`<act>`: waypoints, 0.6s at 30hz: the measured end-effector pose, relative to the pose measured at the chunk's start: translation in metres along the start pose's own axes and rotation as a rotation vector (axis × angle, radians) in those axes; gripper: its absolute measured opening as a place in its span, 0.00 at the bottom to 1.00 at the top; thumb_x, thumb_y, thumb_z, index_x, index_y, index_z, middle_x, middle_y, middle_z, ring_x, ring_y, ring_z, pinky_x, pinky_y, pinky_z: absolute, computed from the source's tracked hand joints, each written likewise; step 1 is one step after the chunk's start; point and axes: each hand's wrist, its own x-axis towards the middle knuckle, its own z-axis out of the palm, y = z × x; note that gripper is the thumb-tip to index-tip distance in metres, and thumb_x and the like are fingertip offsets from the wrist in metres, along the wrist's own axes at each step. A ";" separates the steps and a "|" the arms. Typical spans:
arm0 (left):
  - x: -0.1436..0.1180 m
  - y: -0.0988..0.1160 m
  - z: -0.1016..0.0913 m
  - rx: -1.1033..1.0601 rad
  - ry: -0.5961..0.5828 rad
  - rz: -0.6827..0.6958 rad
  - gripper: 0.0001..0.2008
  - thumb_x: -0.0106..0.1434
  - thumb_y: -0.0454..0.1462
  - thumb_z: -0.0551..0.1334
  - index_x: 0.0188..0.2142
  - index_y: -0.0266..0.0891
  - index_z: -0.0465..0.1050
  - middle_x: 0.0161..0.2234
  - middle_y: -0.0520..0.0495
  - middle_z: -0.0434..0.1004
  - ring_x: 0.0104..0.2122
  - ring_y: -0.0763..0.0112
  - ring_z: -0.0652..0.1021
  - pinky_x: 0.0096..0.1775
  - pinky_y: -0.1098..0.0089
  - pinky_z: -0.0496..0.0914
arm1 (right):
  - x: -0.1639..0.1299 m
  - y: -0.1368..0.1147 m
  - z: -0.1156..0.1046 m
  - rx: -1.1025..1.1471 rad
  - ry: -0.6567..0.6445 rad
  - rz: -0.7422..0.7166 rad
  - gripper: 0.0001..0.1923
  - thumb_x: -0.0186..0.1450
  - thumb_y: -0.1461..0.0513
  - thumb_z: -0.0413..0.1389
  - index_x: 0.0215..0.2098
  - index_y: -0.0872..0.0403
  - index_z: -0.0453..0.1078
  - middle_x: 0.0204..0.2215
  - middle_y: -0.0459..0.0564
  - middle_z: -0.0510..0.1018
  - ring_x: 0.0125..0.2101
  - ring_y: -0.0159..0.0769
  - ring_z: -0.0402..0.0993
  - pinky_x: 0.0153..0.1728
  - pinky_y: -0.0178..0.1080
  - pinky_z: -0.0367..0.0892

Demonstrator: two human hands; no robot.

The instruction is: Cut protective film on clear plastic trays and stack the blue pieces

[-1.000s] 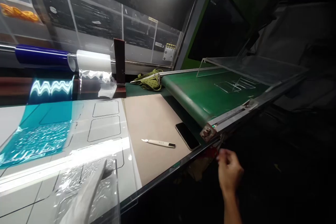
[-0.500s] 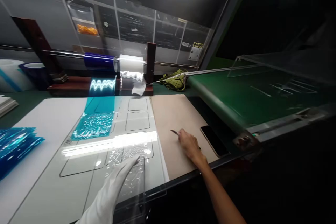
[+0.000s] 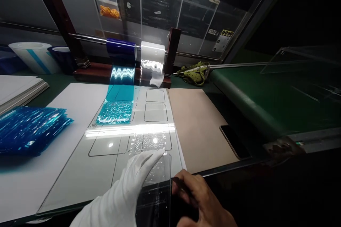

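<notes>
At the near edge of the workbench, a white-gloved left hand (image 3: pixel 128 191) lies flat, fingers stretched out, on a small clear acrylic panel (image 3: pixel 157 184) wrapped in wrinkled transparent film. The panel sits at the front right corner of a large grey cutting template (image 3: pixel 80 173) marked with rounded rectangles. Just beside it, the bare right hand (image 3: pixel 199 202) curls its fingers around a thin dark tool (image 3: pixel 179 184) whose tip meets the panel's right edge; the tool is mostly hidden, so its kind cannot be told. To the right, a tan board (image 3: pixel 199 124) covers the bench, with a dark phone (image 3: pixel 234 142) lying face up near its right edge. On the left, a heap of crumpled blue film (image 3: pixel 29 129) rests on a white sheet (image 3: pixel 77 95). Farther back, a strip of teal film (image 3: pixel 117 108) runs down onto the template from a blue roll (image 3: pixel 121 46), which shares a steel rod with a white roll (image 3: pixel 153 51). A green conveyor belt (image 3: pixel 266 95) stretches away at right, a green spotted cloth (image 3: pixel 195 74) at its head. Spare tape rolls (image 3: pixel 36 56) stand at far left.
</notes>
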 end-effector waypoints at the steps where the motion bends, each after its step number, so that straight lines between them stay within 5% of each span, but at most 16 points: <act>1: 0.000 0.001 0.000 -0.003 0.004 0.003 0.37 0.63 0.31 0.52 0.66 0.54 0.38 0.57 0.48 0.67 0.55 0.62 0.71 0.55 0.61 0.69 | 0.000 0.000 0.000 -0.007 -0.014 0.026 0.25 0.54 0.39 0.59 0.36 0.50 0.69 0.28 0.45 0.71 0.29 0.33 0.67 0.26 0.31 0.62; 11: 0.007 0.004 0.009 0.007 -0.019 0.070 0.38 0.63 0.30 0.53 0.67 0.55 0.36 0.56 0.46 0.67 0.54 0.61 0.71 0.55 0.61 0.68 | -0.002 -0.002 -0.005 0.023 -0.022 0.036 0.31 0.44 0.39 0.66 0.27 0.51 0.61 0.24 0.40 0.64 0.25 0.27 0.58 0.22 0.29 0.53; 18: 0.022 0.009 0.033 0.065 -0.006 0.097 0.35 0.63 0.25 0.45 0.65 0.57 0.46 0.53 0.48 0.70 0.52 0.65 0.72 0.52 0.61 0.68 | -0.019 0.032 0.001 0.060 0.105 0.106 0.33 0.43 0.37 0.64 0.33 0.52 0.67 0.32 0.48 0.70 0.32 0.34 0.67 0.30 0.32 0.69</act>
